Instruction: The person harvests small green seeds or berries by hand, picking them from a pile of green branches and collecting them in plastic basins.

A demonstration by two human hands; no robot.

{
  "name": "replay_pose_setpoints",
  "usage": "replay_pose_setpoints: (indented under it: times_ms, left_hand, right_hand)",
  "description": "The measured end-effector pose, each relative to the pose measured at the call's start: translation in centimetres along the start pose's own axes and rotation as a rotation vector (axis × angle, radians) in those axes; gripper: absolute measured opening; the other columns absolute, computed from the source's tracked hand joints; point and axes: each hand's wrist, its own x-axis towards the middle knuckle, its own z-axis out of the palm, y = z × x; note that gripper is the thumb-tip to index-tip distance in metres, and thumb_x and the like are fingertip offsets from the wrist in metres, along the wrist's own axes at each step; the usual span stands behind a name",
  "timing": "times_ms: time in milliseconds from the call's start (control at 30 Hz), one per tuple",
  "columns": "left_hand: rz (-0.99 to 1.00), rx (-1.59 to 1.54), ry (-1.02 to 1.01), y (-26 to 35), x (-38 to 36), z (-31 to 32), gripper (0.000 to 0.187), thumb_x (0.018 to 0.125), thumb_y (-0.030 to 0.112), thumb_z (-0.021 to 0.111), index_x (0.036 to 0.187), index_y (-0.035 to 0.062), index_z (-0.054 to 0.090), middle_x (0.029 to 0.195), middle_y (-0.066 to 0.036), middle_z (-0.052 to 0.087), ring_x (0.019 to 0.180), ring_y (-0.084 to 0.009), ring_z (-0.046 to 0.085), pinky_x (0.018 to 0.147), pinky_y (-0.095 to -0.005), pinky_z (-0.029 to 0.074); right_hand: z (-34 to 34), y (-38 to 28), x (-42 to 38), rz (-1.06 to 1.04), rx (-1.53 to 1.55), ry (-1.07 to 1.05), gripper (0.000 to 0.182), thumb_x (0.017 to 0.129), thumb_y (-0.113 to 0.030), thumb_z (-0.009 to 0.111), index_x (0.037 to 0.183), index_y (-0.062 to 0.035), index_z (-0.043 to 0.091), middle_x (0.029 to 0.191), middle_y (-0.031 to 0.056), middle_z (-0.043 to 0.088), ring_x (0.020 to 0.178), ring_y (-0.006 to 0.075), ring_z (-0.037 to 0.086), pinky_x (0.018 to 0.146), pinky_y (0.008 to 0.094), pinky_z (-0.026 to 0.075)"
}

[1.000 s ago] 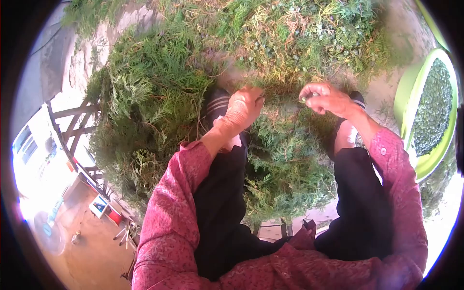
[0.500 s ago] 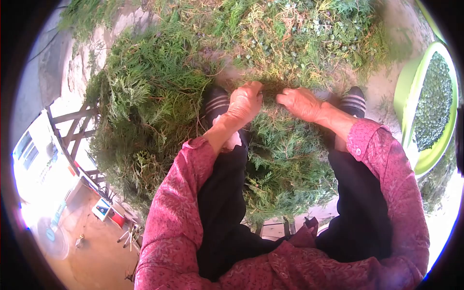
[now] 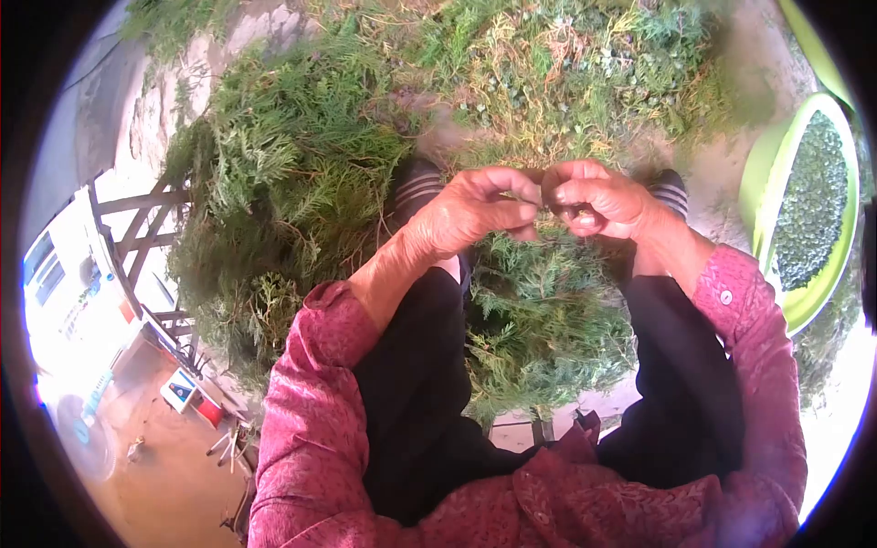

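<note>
My left hand (image 3: pixel 480 208) and my right hand (image 3: pixel 605 201) meet almost fingertip to fingertip over the greenery between my feet. The left fingers are bent towards the thumb, and whatever they pinch is too small to name. Curled fingers and thumb close my right hand too, with a tiny greenish bit at the tips that I cannot make out. Below the hands lies a heap of green conifer sprigs (image 3: pixel 548 310). Beyond them spreads a layer of yellowish and green clippings (image 3: pixel 548 73).
At the right stands a light green basin (image 3: pixel 763 173) holding many small bluish-green cones or berries (image 3: pixel 813 201). A big pile of conifer branches (image 3: pixel 283 183) lies to the left. My striped shoes (image 3: pixel 418 187) flank the sprigs. A wooden lattice (image 3: pixel 142 224) stands at far left.
Both hands have risen from the greenery and come closer together, fingertips now nearly touching. The view has shifted slightly.
</note>
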Motion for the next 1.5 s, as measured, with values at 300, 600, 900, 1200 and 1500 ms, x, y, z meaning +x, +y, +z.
replay_pose_setpoints:
  times_ms: [300, 600, 900, 1200, 1500]
  left_hand:
    - [0.272, 0.261, -0.018, 7.2, -7.0, 10.1, 0.009, 0.084, 0.008, 0.058, 0.09, 0.0015, 0.058, 0.082, -0.005, 0.059, 0.073, -0.0134, 0.059, 0.066, -0.0282, 0.052]
    - [0.512, 0.478, 0.263, 9.4, -20.0, 18.4, 0.015, 0.08, 0.011, 0.063, 0.091, 0.0011, 0.061, 0.072, -0.001, 0.059, 0.06, -0.0066, 0.052, 0.053, -0.0199, 0.043]
    - [0.68, 0.723, 0.218, 2.0, -25.3, 24.4, 0.01, 0.079, 0.004, 0.061, 0.087, -0.0007, 0.063, 0.073, -0.003, 0.061, 0.062, -0.0074, 0.056, 0.053, -0.0212, 0.045]
    - [0.905, 1.158, 0.262, 1.4, -27.9, 26.0, 0.017, 0.073, 0.004, 0.064, 0.09, 0.0018, 0.061, 0.074, -0.005, 0.062, 0.069, -0.0076, 0.057, 0.063, -0.0234, 0.047]
    - [0.237, 1.279, 0.027, 2.9, -27.0, 22.0, 0.03, 0.074, 0.02, 0.068, 0.099, 0.0031, 0.062, 0.079, -0.007, 0.065, 0.063, -0.0112, 0.059, 0.061, -0.0263, 0.047]
  right_hand:
    - [13.7, -4.7, -11.2, -0.261, -0.505, 0.29, 0.013, 0.085, -0.012, 0.052, 0.092, -0.0018, 0.051, 0.063, 0.0013, 0.049, 0.043, 0.0038, 0.038, 0.036, 0.0191, 0.028]
    - [25.4, 1.9, -23.9, -0.608, -0.261, -0.126, 0.016, 0.085, -0.019, 0.054, 0.087, -0.0029, 0.051, 0.065, 0.002, 0.046, 0.043, 0.0037, 0.036, 0.035, 0.0155, 0.032]
    - [28.1, 14.3, -24.4, -0.724, -0.081, 0.173, 0.022, 0.087, -0.026, 0.057, 0.091, -0.0046, 0.053, 0.074, 0.0051, 0.054, 0.053, 0.0061, 0.045, 0.039, 0.0162, 0.029]
    - [29.7, 15.8, -24.9, -0.777, -0.37, 0.246, 0.028, 0.084, -0.027, 0.061, 0.09, -0.0009, 0.054, 0.067, 0.0017, 0.051, 0.047, 0.0044, 0.041, 0.037, 0.0178, 0.027]
    - [18.4, 7.2, -35.3, -1.078, -0.447, 0.917, 0.013, 0.083, -0.013, 0.057, 0.093, -0.0049, 0.054, 0.072, 0.0022, 0.049, 0.05, 0.0053, 0.043, 0.036, 0.0187, 0.031]
